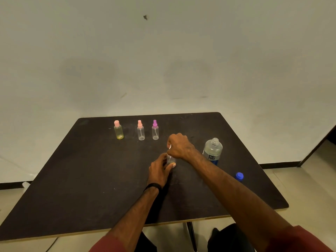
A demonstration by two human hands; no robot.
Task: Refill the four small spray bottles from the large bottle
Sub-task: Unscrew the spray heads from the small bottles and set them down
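**Small clear bottle held at body and cap**

The left hand (160, 170) wraps its fingers round the small clear spray bottle (171, 159) standing on the counter (91, 179); the right hand (179, 145), just above, curls its fingers over the cap. Light, thin plastic, likely slippery: grip the body low, twist at the top. The uncapped large bottle (212, 150) stands right of the fingers, three spray bottles beyond-left.

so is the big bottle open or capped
Open. The big bottle stands upright with its threaded neck bare, and its blue cap lies apart on the table, nearer the person.
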